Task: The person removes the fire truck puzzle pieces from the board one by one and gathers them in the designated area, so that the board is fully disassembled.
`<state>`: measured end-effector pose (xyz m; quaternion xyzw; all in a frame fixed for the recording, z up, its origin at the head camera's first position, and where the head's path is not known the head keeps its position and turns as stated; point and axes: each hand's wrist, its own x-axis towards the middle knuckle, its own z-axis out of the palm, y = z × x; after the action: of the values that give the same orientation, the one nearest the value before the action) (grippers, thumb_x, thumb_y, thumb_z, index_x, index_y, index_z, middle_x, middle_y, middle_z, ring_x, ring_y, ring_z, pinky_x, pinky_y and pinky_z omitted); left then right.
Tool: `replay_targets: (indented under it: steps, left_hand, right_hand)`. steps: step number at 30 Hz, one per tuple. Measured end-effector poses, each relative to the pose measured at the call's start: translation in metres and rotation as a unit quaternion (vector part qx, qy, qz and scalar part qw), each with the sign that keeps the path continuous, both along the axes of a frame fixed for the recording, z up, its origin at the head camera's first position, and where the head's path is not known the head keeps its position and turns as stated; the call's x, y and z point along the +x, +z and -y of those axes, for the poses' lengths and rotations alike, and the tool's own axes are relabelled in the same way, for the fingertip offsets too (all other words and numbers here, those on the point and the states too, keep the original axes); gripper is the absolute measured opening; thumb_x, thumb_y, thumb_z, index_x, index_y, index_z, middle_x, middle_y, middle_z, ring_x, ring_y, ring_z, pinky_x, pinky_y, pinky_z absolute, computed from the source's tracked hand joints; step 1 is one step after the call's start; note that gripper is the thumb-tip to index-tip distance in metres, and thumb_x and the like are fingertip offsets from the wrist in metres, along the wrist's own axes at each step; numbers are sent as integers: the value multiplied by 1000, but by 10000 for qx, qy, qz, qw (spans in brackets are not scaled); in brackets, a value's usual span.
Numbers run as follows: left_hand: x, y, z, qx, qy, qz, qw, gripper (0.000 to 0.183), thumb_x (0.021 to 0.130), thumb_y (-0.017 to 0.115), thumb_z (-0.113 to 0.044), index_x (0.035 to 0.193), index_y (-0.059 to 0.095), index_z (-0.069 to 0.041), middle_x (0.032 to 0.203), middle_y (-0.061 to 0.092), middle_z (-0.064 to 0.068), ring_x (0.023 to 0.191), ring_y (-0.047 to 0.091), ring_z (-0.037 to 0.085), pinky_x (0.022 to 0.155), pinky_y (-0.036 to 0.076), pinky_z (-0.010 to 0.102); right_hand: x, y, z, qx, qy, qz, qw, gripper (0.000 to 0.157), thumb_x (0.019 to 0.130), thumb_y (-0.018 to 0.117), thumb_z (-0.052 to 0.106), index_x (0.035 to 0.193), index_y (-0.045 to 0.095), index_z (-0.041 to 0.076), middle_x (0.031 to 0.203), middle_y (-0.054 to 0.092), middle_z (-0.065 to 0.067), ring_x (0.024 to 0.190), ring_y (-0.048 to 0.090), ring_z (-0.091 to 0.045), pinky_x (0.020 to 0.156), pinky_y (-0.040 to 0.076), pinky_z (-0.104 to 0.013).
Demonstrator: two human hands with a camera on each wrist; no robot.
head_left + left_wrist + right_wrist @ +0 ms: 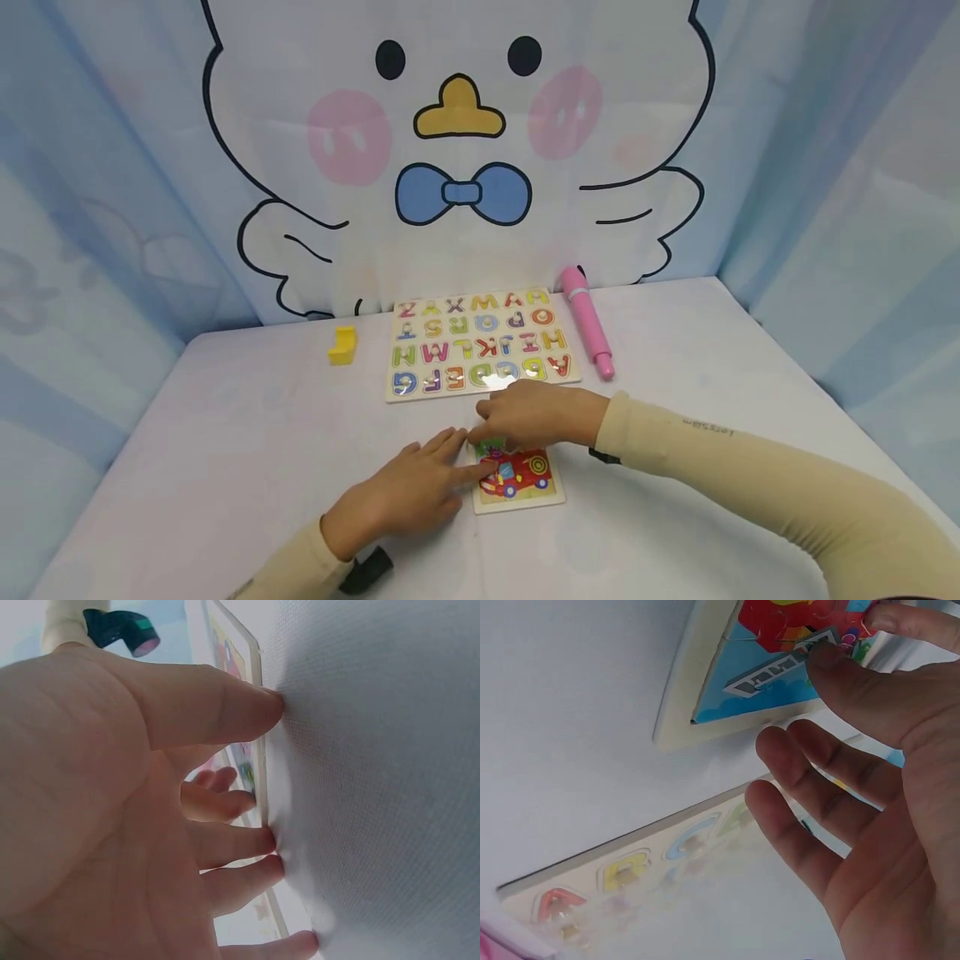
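A letter board (468,337) lies far on the bench (225,433), yellow block (342,347) left, pink pen-shaped object (588,325) right, printed cloth (465,254) behind.

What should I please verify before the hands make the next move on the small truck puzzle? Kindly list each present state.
1. Left hand at the puzzle: ok; reaches over its left side.
2. Right hand at the puzzle: ok; covers part of its far edge.
3. Puzzle completely filled: cannot tell; the hands hide part.
4. Alphabet board apart from the puzzle: ok.
5. Pink pen-shaped thing away from the hands: ok; right of the board.
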<state>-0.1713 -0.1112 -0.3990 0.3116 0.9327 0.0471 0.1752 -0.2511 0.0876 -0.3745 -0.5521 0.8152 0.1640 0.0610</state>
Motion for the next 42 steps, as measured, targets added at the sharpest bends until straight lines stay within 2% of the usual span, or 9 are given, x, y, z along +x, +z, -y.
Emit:
replay_targets:
  steps: [4, 9, 18, 26, 33, 38, 42]
  left_hand:
    - [1, 1, 1, -7, -38, -20, 10000, 56, 98, 66, -23, 149, 52, -42, 164, 32, 14, 151, 29, 36, 109, 37, 66]
    - [1, 1, 1, 34, -55, -23, 10000, 56, 98, 65, -22, 149, 52, -42, 162, 34, 12, 150, 30, 36, 108, 37, 67]
    - [0, 1, -1, 46, 8, -27, 10000, 56, 98, 66, -23, 148, 52, -44, 163, 34, 12, 150, 30, 37, 108, 36, 69]
    - [1, 5, -1, 17, 165, 174, 9997, 57, 98, 65, -22, 148, 52, -45, 164, 31, 15, 151, 28, 37, 109, 34, 69]
    - [1, 3, 1, 17, 164, 206, 9997, 57, 98, 66, -24, 148, 51, -46, 165, 30, 13, 152, 26, 35, 110, 33, 68]
    - [0, 3, 4, 20, 150, 390, 9991, 58, 97, 69, -34, 149, 48, -48, 166, 28, 11, 153, 22, 35, 111, 30, 70]
    - [-1, 5, 10, 95, 5, 561, 9984, 62, 94, 72, -41, 150, 47, -50, 168, 24, 11, 155, 17, 33, 112, 25, 72]
  right_hand:
    - [1, 2, 6, 172, 279, -323, 9989, 46, 91, 80, 33, 134, 65, 37, 109, 69, 7, 92, 67, -11, 82, 57, -26]
    - [0, 2, 14, 442, 306, -447, 9976, 50, 87, 83, 30, 133, 64, 36, 103, 69, 8, 82, 65, -11, 80, 57, -26]
    - [-1, 3, 12, 345, 245, -381, 9984, 47, 87, 84, 30, 129, 64, 38, 108, 61, 6, 76, 60, -10, 73, 56, -24]
    - [-1, 0, -2, -101, 87, 224, 9997, 43, 94, 77, 28, 134, 64, 35, 110, 61, 7, 79, 56, -6, 69, 52, -19]
    - [-3, -3, 1, -112, 156, 180, 9997, 37, 93, 78, 29, 128, 67, 34, 108, 61, 6, 79, 56, -7, 71, 53, -20]
    - [-3, -2, 4, -71, 114, 212, 9997, 36, 93, 78, 29, 128, 68, 33, 107, 62, 6, 80, 57, -8, 74, 55, -22]
    - [-3, -3, 4, -108, 171, 165, 9997, 32, 94, 77, 29, 125, 70, 31, 107, 63, 6, 80, 59, -7, 74, 54, -21]
